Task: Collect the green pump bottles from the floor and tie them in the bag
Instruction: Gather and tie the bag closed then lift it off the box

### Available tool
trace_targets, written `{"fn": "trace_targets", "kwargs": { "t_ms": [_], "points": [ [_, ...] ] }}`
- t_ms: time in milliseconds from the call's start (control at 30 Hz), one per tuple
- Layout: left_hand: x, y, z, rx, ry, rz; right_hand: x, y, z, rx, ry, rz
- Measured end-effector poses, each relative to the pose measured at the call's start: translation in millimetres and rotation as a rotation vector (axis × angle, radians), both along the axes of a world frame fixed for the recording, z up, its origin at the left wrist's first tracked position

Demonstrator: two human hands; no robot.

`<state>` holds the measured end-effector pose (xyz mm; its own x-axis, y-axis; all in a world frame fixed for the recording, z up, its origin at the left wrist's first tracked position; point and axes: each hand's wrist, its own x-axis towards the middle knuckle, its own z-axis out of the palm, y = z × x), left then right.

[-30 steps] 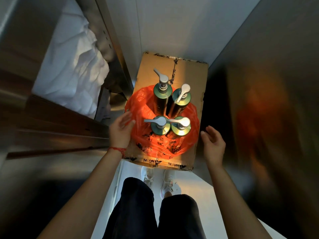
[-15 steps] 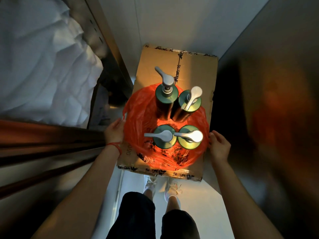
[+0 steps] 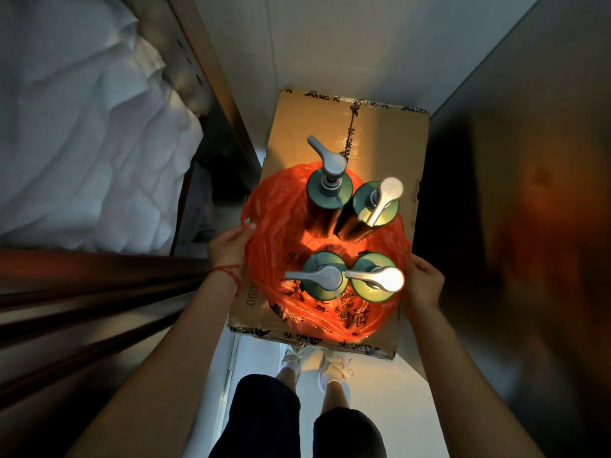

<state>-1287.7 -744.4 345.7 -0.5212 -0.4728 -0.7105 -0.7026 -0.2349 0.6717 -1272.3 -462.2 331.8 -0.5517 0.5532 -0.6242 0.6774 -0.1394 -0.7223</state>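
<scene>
Since the earlier frame, left hand [image 3: 231,249] and right hand [image 3: 425,282] have closed onto the orange bag [image 3: 281,226] rim (four green pump bottles [image 3: 325,280] inside); next, gather and knot.

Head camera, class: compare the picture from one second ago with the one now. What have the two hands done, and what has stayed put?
Both hands closed in on the orange bag: the left hand moved to its left rim, the right hand from beside the box to its right rim. Whether the fingers grip the plastic is unclear. The four green pump bottles stayed upright in the bag on the cardboard box.
</scene>
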Motion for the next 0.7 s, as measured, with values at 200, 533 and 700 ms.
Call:
{"fn": "trace_targets", "kwargs": {
  "t_ms": [200,533,700],
  "points": [
    [-1.4,2.2,19.0,-0.043,0.089,0.085,4.1,4.4,17.6,-0.019,0.079,-0.039],
    [7.1,1.6,98.9,0.024,0.368,0.054,8.3,6.7,107.8,-0.122,0.274,-0.113],
    [0.8,16.4,151.9,0.113,0.489,0.047,8.4,1.8,162.0,-0.144,0.368,-0.063]
  ]
}}
